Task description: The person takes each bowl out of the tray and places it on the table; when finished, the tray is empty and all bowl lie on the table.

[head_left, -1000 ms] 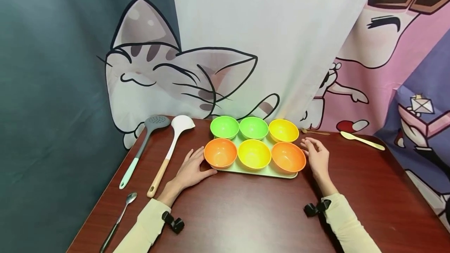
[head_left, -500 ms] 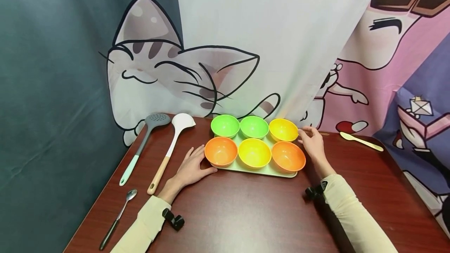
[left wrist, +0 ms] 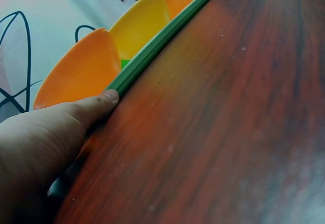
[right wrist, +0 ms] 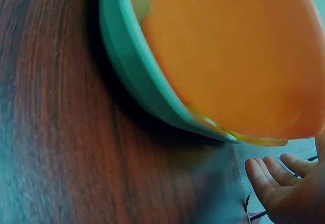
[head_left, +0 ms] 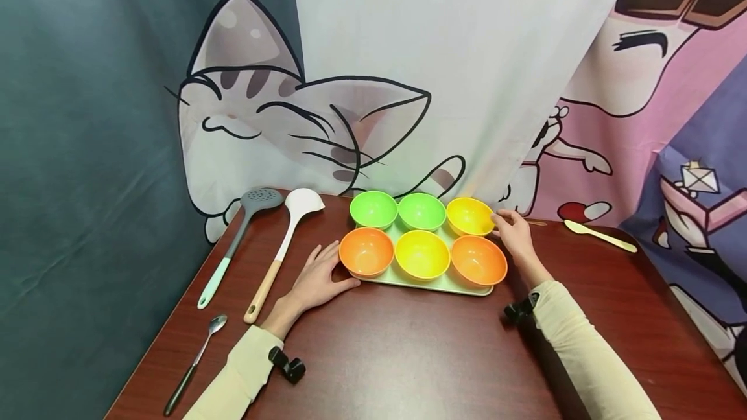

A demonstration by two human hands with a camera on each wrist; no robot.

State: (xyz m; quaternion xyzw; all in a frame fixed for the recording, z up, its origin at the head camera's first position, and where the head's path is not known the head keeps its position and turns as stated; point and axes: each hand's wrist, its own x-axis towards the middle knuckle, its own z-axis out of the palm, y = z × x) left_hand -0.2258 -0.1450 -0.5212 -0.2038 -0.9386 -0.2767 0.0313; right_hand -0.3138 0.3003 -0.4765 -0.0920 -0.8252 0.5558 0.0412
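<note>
A pale green tray point(head_left: 443, 284) holds several bowls in two rows. In front are an orange bowl point(head_left: 366, 253), a yellow bowl point(head_left: 423, 255) and another orange bowl point(head_left: 479, 261). Behind stand two green bowls point(head_left: 373, 210) and a deeper yellow bowl point(head_left: 469, 217) at the right. My left hand point(head_left: 318, 282) rests at the tray's front left corner, thumb against the tray edge in the left wrist view, fingers stretched beside the orange bowl. My right hand point(head_left: 516, 238) reaches the rim of the back right yellow bowl; the right wrist view shows its fingers point(right wrist: 260, 179) loosely extended.
Left on the brown table point(head_left: 397, 355) lie a grey slotted skimmer point(head_left: 260, 198), a white ladle point(head_left: 303, 202) and a long-handled spoon point(head_left: 195, 363). A pale yellow knife point(head_left: 601, 234) lies at the far right. Printed curtains point(head_left: 373, 50) hang behind the table.
My right hand has moved left and slightly back, from beside the tray to the rim of the back right yellow bowl. My left hand stays at the tray corner.
</note>
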